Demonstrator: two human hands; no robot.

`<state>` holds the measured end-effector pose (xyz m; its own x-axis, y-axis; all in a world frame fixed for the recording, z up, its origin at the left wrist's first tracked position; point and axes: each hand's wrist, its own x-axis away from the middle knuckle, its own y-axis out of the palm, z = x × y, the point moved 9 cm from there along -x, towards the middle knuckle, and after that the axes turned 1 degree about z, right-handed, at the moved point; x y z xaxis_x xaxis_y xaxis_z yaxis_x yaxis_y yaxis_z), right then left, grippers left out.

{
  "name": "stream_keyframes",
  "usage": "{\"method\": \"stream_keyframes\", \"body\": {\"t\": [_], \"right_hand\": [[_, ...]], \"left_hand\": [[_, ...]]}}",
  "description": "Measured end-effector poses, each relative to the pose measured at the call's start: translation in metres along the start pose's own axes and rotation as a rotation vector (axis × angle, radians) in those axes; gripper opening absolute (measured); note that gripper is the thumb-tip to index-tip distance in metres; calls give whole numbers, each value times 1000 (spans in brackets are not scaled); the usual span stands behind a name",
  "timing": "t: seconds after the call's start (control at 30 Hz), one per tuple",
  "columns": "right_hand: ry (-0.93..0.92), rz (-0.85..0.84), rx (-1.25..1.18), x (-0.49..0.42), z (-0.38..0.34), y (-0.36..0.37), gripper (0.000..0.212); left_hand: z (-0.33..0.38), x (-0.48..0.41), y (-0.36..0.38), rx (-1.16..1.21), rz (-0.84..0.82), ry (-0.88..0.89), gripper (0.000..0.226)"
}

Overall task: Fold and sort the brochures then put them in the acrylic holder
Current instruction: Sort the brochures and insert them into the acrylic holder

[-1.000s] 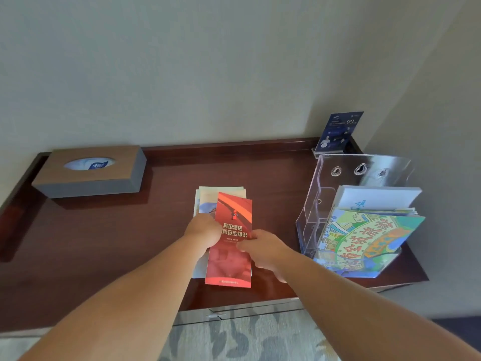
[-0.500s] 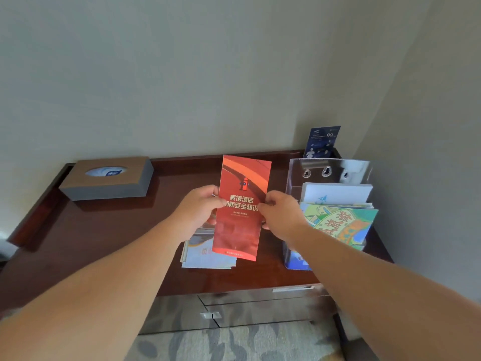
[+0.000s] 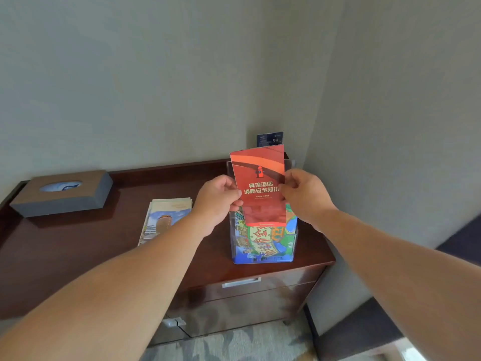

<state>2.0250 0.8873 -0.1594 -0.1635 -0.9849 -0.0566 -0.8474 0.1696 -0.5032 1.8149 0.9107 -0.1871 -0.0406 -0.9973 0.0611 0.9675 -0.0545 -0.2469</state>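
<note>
1. Red fire-safety brochure [image 3: 257, 188] moved from desk stack [image 3: 166, 217] to over acrylic holder [image 3: 232, 246]; upright, prob not seated yet.
2. Your L hand [image 3: 217, 201] + R hand [image 3: 304, 196] each pinch a side edge.
3. Done: map brochures [image 3: 263, 243] in front pocket. Left: this one, then stack.

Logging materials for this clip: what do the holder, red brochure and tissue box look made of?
Acrylic holder: clear glossy plastic; printed brochures show through its wall. Red brochure: thin paper, likely coated; slight sheen, crisp edges. Tissue box: matte brown-grey, wood or leatherette; cannot tell.
</note>
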Motion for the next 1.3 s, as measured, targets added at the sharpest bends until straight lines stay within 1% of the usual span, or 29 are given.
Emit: {"method": "stream_keyframes", "body": {"t": [0.1,0.23,0.33,0.4,0.5,0.6,0.77,0.93,1.03,1.07,1.1,1.23,1.3], "right_hand": [[-17,26,91,3,13,-11,9],[-61,3,275,5,23,-7,16],[-40,-16,411,2,36,1,13],[-17,-28,450,0,46,7,10],[5,-26,420,3,55,11,20],[-33,-3,379,4,52,12,11],[-94,41,337,0,39,10,11],[22,-45,306,1,46,26,7],[47,26,229,6,47,21,16],[36,46,215,8,47,19,14],[22,44,220,11,47,19,11],[-57,-45,349,25,51,29,14],[-65,-90,402,28,55,36,14]], "left_hand": [[-5,5,18,-31,21,-18,12],[-13,11,24,-85,66,-41,15],[-24,14,28,-136,70,-74,10],[-33,16,31,-151,69,-102,7],[-42,18,34,-147,84,-122,6],[-39,16,30,-141,121,-86,7],[-26,14,19,-148,170,-18,15],[-36,20,17,-200,141,-34,10],[-41,22,18,-207,124,-51,8],[-42,23,18,-208,126,-53,7],[-42,23,17,-207,132,-55,7],[-42,23,13,-208,157,-57,9],[-42,22,12,-222,147,-50,10]]}}
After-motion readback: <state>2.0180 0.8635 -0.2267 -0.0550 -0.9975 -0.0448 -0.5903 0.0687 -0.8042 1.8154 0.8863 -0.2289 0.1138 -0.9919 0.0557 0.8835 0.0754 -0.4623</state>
